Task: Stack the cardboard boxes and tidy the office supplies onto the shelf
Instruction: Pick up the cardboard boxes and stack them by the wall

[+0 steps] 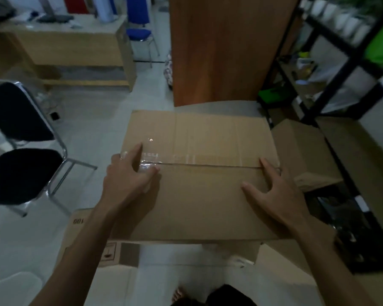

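A closed brown cardboard box (pixel 199 184) with clear tape along its middle seam fills the centre of the head view. My left hand (pixel 128 175) lies at the box's left edge, thumb and fingers spread over the taped seam. My right hand (pixel 272 186) rests flat on the lid near the right end, fingers spread. Under this box sits another cardboard box (pixel 84 244) with printed marks on its near flap. A third cardboard box (pixel 305 151) stands just right of it, partly under the black metal shelf (pixel 332 85).
A black chair (pixel 20 151) with chrome legs stands on the white floor at left. Straight beyond the box rises a tall brown wooden cabinet (pixel 221 49). A light wooden desk (pixel 60 45) and a blue chair (pixel 140 34) are farther back. The shelf holds small items and white containers.
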Tool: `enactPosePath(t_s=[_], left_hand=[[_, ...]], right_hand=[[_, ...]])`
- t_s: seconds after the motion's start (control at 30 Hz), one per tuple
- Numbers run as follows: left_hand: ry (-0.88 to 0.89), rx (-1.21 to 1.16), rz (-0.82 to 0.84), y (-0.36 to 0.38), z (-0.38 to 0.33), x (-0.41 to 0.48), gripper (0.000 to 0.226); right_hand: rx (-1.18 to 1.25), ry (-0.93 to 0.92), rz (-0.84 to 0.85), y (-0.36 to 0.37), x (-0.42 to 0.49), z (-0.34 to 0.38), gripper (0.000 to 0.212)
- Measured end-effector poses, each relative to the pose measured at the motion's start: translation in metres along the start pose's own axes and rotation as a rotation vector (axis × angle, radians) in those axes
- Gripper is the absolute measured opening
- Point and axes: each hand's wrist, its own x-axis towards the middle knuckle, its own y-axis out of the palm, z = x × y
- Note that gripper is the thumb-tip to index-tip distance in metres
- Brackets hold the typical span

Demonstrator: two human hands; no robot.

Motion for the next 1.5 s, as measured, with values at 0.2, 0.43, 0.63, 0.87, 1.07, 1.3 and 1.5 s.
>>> enactPosePath(t_s=[0.2, 0.43, 0.63, 0.87, 1.07, 1.3, 1.5], left_hand=[[0.119, 0.004, 0.072, 0.02, -0.042, -0.016, 0.084], [0.273, 0.027, 0.194, 0.053, -0.089, -0.067, 0.075], [0.366, 0.058, 0.318, 0.07, -0.114, -0.13, 0.086], [0.526, 0.05, 0.449, 0.082, -0.132, -0.205, 0.076], [0.593, 0.08, 0.59, 0.092, -0.137, -0.233, 0.08], [0.756, 0.062, 0.706, 0.089, -0.148, -0.276, 0.08], [0.862, 0.042, 0.873, 0.09, -0.146, -0.329, 0.082]], right_hand=[[-0.01, 0.124, -0.104, -0.031, -0.047, -0.03, 0.089], [-0.012, 0.254, -0.241, -0.067, -0.128, -0.077, 0.084], [-0.003, 0.394, -0.285, -0.083, -0.215, -0.109, 0.083], [-0.075, 0.569, -0.396, -0.084, -0.317, -0.126, 0.082], [-0.073, 0.716, -0.485, -0.077, -0.39, -0.123, 0.081], [-0.048, 0.899, -0.613, -0.063, -0.474, -0.094, 0.079], [-0.025, 1.04, -0.721, -0.041, -0.553, -0.075, 0.081]])
